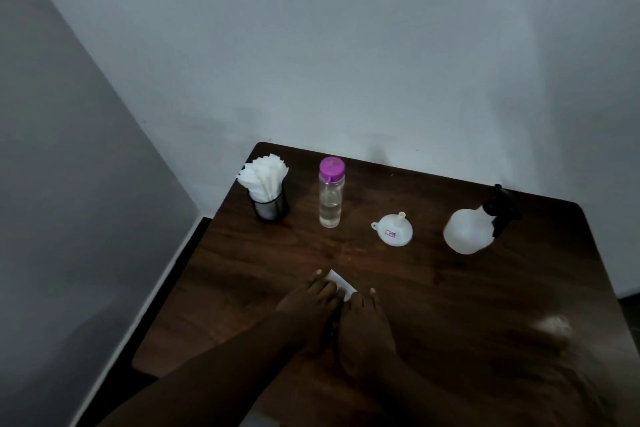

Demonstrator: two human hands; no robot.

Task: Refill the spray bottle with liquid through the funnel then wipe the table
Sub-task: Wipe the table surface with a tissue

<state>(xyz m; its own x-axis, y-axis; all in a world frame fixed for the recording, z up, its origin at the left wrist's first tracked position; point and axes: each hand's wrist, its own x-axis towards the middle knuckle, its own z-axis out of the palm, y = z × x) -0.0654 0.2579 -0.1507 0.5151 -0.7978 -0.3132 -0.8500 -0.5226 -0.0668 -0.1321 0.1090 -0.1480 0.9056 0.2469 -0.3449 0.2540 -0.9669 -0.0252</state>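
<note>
On the dark wooden table (450, 305) my left hand (311, 305) and my right hand (363, 326) lie side by side, fingers flat, pressing a white tissue (341, 281) against the surface; only its far corner shows past my fingertips. Farther back stands a clear bottle with a purple cap (331, 191), partly filled with clear liquid. To its right a white funnel (394, 229) rests upside down, spout up. The white spray bottle (476, 225) with a black trigger head stands at the right.
A black mesh cup (270, 206) holding several white tissues sits at the table's back left corner. Pale walls close in behind and on the left. A shiny patch (550, 326) shows on the table at the right.
</note>
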